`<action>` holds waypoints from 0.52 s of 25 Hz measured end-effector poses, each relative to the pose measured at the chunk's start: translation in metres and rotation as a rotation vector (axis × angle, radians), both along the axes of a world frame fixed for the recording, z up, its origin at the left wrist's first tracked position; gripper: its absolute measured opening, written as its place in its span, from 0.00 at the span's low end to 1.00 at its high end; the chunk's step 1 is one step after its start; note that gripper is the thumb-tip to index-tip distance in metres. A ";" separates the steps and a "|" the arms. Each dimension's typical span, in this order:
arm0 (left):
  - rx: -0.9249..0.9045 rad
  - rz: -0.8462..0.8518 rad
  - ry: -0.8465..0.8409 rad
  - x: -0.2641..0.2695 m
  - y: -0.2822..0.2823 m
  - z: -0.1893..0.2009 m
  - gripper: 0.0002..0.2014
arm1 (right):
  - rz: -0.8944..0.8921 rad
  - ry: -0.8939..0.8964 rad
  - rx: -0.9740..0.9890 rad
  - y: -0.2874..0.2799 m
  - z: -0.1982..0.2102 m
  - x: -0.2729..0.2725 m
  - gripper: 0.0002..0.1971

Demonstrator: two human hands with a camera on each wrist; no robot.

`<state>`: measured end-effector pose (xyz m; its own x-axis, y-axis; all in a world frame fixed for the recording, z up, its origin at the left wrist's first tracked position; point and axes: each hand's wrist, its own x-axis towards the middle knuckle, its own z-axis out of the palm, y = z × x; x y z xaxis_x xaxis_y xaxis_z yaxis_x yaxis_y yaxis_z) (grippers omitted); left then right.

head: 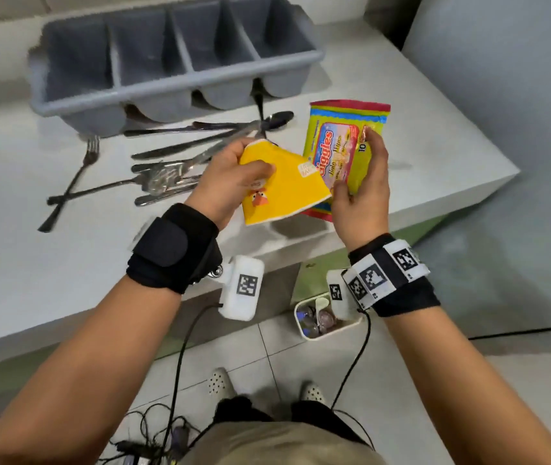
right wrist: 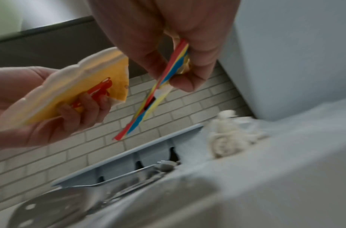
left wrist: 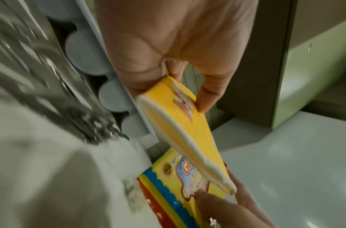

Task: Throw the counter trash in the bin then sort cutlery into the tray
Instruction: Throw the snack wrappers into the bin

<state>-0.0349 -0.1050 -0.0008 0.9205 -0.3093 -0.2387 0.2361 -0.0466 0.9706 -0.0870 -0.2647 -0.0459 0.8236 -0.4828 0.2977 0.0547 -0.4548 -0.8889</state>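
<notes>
My left hand [head: 230, 172] grips a flattened yellow paper cup [head: 284, 186] above the counter's front edge; the left wrist view shows thumb and fingers pinching the cup [left wrist: 180, 128] at its narrow end. Beside it my right hand [head: 368, 182] holds a yellow, red and blue wipes packet [head: 334, 146] upright, seen edge-on as the packet [right wrist: 148, 108] in the right wrist view. Loose forks, knives and spoons, the cutlery [head: 166, 169], lie on the white counter [head: 49, 263] in front of the grey four-compartment tray [head: 173, 88]. A small white bin [head: 317, 325] with rubbish stands on the floor below my hands.
A crumpled white tissue [right wrist: 226, 135] lies on the counter right of the tray [right wrist: 129, 158]. A perforated metal utensil [right wrist: 51, 208] lies among the cutlery. The counter ends at a corner [head: 502, 169] on the right, beside a grey wall. Cables [head: 180, 364] hang to the tiled floor.
</notes>
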 end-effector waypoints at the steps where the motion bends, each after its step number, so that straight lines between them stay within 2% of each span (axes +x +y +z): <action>1: 0.016 -0.011 -0.009 -0.007 -0.016 -0.002 0.12 | -0.028 -0.034 0.031 -0.017 -0.008 -0.009 0.33; 4: 0.105 -0.083 -0.074 -0.035 -0.069 -0.019 0.13 | -0.147 -0.079 0.092 -0.076 -0.039 -0.045 0.36; 7: 0.298 -0.252 -0.168 -0.064 -0.112 -0.052 0.13 | -0.315 -0.008 0.136 -0.122 -0.084 -0.082 0.37; 10: 0.532 -0.388 -0.188 -0.076 -0.136 -0.106 0.17 | -0.431 0.103 0.175 -0.140 -0.136 -0.114 0.37; 13: 0.718 -0.478 -0.133 -0.076 -0.154 -0.179 0.19 | -0.522 0.333 0.324 -0.137 -0.208 -0.133 0.38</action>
<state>-0.1111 -0.2587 -0.1797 0.7645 -0.4852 -0.4244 -0.0780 -0.7231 0.6863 -0.2202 -0.4019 -0.2536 0.4825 -0.8619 -0.1559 -0.3975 -0.0568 -0.9158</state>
